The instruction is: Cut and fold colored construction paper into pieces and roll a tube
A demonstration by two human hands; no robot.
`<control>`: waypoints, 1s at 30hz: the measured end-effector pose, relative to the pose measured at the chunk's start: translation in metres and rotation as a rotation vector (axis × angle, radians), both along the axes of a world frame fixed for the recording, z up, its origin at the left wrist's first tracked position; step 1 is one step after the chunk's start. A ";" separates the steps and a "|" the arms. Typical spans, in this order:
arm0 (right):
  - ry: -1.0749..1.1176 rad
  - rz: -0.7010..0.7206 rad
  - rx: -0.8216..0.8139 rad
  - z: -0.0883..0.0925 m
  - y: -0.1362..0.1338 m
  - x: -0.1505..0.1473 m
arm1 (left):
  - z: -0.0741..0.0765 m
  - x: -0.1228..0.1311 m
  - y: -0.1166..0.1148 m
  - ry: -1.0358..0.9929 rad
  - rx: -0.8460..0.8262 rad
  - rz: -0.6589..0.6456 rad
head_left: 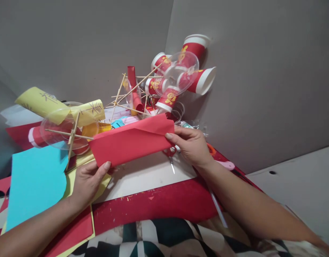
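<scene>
Left hand (86, 182), low and left of centre in the frame, grips the lower left corner of a folded red paper (132, 141), thumb on top, beside a blue sheet (33, 178) on the worktop (143, 178). The paper is held across the middle of the frame, and the right hand (192, 144) pinches its upper right corner. Scissors (171, 155) lie just under that hand, with red paper cups (180, 76) bunched above by the wall.

Your left hand (86, 180) and right hand (191, 144) are held apart, each pinching with thumb on top, bare forearms angling inward
</scene>
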State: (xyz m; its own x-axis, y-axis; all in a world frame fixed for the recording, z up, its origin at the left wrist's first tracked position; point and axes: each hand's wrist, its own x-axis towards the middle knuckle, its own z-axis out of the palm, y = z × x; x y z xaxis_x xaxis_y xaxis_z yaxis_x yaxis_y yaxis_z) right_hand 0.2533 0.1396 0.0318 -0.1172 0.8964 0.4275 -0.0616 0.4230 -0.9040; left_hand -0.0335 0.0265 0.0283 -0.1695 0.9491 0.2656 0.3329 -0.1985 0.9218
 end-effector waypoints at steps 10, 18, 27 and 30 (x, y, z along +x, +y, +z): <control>-0.085 -0.148 0.141 -0.002 -0.010 -0.007 | -0.004 0.001 0.009 -0.264 -0.058 0.041; -0.091 -0.253 0.157 -0.004 -0.014 -0.011 | -0.003 0.006 0.009 -0.462 -0.064 -0.014; -0.163 -0.241 0.277 -0.006 -0.018 -0.011 | 0.000 0.001 0.019 -0.573 -0.215 -0.111; -0.199 -0.222 0.282 -0.008 -0.020 -0.010 | 0.001 0.001 0.023 -0.638 -0.284 -0.112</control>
